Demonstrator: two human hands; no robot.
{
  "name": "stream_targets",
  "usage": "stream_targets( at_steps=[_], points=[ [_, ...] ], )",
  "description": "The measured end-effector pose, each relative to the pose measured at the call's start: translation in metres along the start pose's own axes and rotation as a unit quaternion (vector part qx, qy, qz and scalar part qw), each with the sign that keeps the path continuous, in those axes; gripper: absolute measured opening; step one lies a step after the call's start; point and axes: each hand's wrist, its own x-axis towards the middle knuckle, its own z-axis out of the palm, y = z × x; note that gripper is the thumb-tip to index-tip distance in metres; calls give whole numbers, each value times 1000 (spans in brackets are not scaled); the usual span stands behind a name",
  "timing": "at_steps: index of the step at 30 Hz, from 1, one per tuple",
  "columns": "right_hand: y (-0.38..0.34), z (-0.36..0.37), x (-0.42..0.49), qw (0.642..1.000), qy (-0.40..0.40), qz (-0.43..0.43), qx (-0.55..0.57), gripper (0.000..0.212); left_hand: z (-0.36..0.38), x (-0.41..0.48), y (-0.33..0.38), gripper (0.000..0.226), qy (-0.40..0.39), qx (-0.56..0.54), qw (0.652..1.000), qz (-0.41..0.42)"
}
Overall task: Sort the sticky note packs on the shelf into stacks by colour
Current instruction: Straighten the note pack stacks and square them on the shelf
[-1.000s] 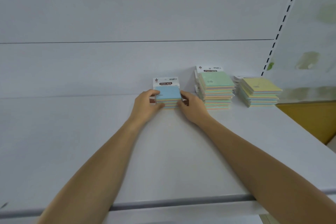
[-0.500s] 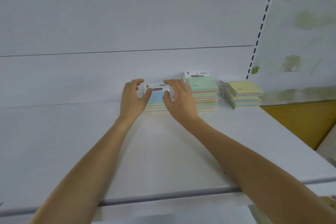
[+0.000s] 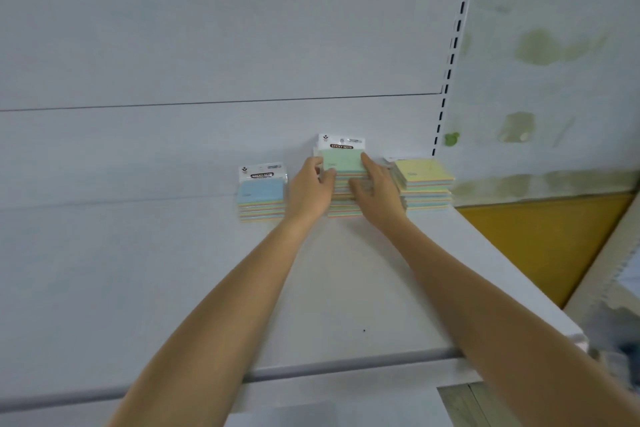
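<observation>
Shelf (image 3: 173, 288) is white, mostly bare. All packs sit at the back against the rear panel (image 3: 207, 45). Wide free surface to the left and in front, out to the rounded front lip. Right end of the shelf stops just past the yellow stack; slotted upright (image 3: 450, 55) rises behind that corner.

Three stacks in a row, near each other but apart:
- blue stack (image 3: 261, 196): leftmost and lowest, blue pack on top, white header card reading "STICKY NOTE", blurred. Pastel stripes along the sides.
- green stack (image 3: 344, 163): middle and tallest, green top pack, header card legible. Lower packs largely hidden by the hands.
- yellow stack (image 3: 424, 172): rightmost, yellow top; its header end is hidden behind the green stack.

Left hand (image 3: 310, 189) grips the green stack's left side, thumb on the top pack's front-left corner, fingers curled round the far left edge. Right hand (image 3: 375, 185) grips the right side, fingers along the top pack's right edge, thumb across the front of the stack. Both hands clamp the stack between them. Right hand sits just beside the yellow stack; cannot tell if it touches.

No containers in view.
</observation>
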Motion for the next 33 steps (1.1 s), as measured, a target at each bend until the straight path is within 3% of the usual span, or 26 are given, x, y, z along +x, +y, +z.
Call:
stream_targets(
  at_steps=[4,10,14,20,25,33],
  points=[
    [5,-2,1,1000,-27,-11,8,59,3,-5,-13,50,-8,-31,999,44],
    [6,-5,4,999,-37,-5,29,59,5,0,-20,50,7,-18,996,82],
    [9,-4,3,998,-56,-9,-1,66,3,1,-24,65,-27,-17,996,82],
    [10,-6,2,999,-42,3,0,63,8,2,-24,67,-29,-50,996,68],
    [7,-6,0,997,-71,19,-7,79,9,0,-30,83,-75,-42,995,54],
    [6,-11,-5,998,-53,14,-19,75,11,-2,-32,80,-55,22,996,66]
  ],
)
